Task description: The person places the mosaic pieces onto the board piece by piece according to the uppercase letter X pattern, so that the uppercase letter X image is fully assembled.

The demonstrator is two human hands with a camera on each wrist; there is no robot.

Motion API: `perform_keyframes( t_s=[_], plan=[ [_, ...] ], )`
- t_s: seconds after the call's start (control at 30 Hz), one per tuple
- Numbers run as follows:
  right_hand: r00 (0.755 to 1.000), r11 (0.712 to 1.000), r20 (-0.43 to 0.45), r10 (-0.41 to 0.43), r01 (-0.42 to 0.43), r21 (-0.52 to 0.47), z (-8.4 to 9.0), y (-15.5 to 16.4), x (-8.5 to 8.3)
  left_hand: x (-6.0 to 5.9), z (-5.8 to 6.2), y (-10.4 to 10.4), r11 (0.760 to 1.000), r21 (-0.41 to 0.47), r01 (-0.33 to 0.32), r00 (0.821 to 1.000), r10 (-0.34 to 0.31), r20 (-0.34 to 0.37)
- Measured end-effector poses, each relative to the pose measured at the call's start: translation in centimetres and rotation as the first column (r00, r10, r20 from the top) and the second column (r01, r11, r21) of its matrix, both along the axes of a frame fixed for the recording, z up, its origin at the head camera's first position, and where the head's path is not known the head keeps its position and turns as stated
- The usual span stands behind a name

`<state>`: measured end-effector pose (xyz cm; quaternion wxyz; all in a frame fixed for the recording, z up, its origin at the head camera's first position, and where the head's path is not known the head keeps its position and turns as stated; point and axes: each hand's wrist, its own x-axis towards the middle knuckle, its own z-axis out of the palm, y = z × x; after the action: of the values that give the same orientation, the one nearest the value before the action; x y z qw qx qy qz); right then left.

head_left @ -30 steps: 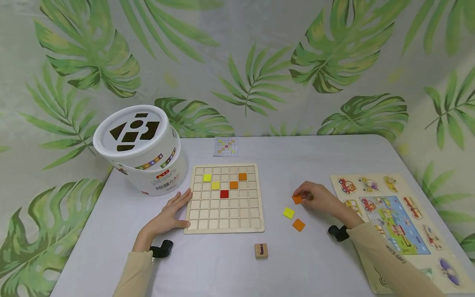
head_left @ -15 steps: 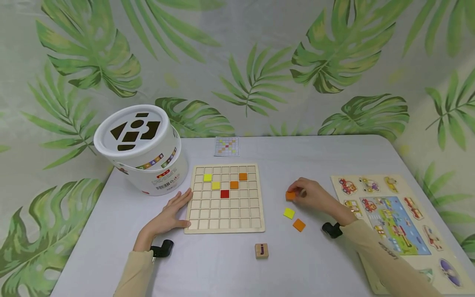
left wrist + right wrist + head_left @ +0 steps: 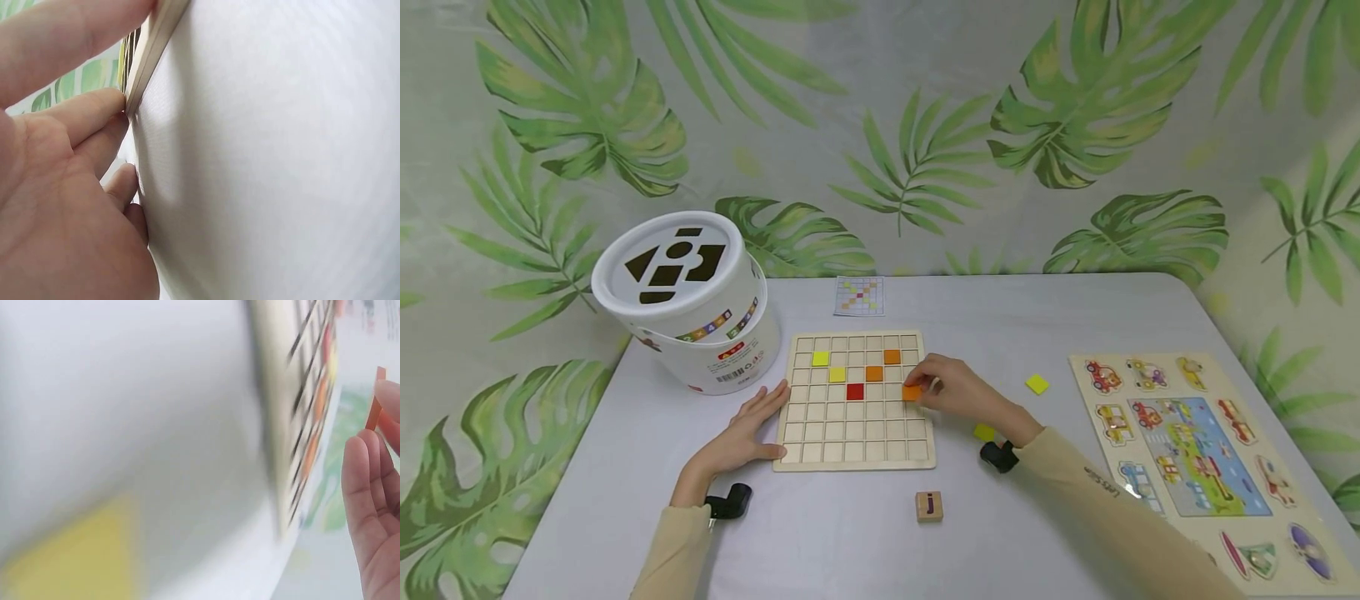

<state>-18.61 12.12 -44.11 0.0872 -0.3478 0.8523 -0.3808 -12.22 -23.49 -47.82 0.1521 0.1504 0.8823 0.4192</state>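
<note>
A wooden grid board [image 3: 854, 433] lies mid-table with two yellow tiles, two orange tiles and a red tile [image 3: 854, 392] set in its upper rows. My right hand [image 3: 955, 390] pinches an orange tile [image 3: 912, 392] over the board's right side. The right wrist view shows that orange tile [image 3: 375, 407] edge-on at my fingertips beside the grid board [image 3: 300, 444]. My left hand [image 3: 747, 429] rests flat on the table, fingers straight against the board's left edge [image 3: 150, 56].
A white shape-sorter bucket [image 3: 688, 304] stands at the back left. A small pattern card [image 3: 858, 296] lies behind the board. Loose yellow tiles [image 3: 1037, 383] [image 3: 983, 432] lie right of the board, a letter cube [image 3: 928, 505] in front, a vehicle puzzle board [image 3: 1195, 450] at the right.
My right hand carried an orange tile leftward from the open table to over the board's right side. A yellow tile it had covered now shows. The left hand stayed put.
</note>
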Motion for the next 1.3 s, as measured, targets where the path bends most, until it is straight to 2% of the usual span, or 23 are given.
perform_keyframes(
  t_s=[0.27, 0.53, 0.67, 0.87, 1.3],
  plan=[
    [0.994, 0.993, -0.006, 0.114, -0.113, 0.026, 0.7, -5.8, 0.0, 0.0, 0.0, 0.0, 1.000, 0.013, -0.008, 1.000, 0.008, 0.009],
    [0.986, 0.983, 0.013, 0.163, -0.164, 0.077, -0.1, -9.5, -0.4, 0.0, 0.2, 0.1, 1.000, -0.008, 0.002, 1.000, -0.002, 0.000],
    [0.986, 0.979, 0.027, 0.167, -0.169, 0.118, -0.6, -10.4, -0.6, 0.0, 0.2, 0.1, 1.000, -0.012, -0.003, 1.000, 0.003, 0.003],
    [0.984, 0.964, -0.008, 0.179, -0.174, 0.201, -1.3, -11.0, -0.8, -0.1, 0.2, 0.1, 1.000, -0.007, -0.011, 1.000, 0.011, 0.015],
    [0.979, 0.954, -0.024, 0.203, -0.193, 0.230, -1.0, -11.3, -0.4, -0.1, 0.1, 0.0, 1.000, -0.005, -0.011, 1.000, 0.011, 0.021]
  ],
)
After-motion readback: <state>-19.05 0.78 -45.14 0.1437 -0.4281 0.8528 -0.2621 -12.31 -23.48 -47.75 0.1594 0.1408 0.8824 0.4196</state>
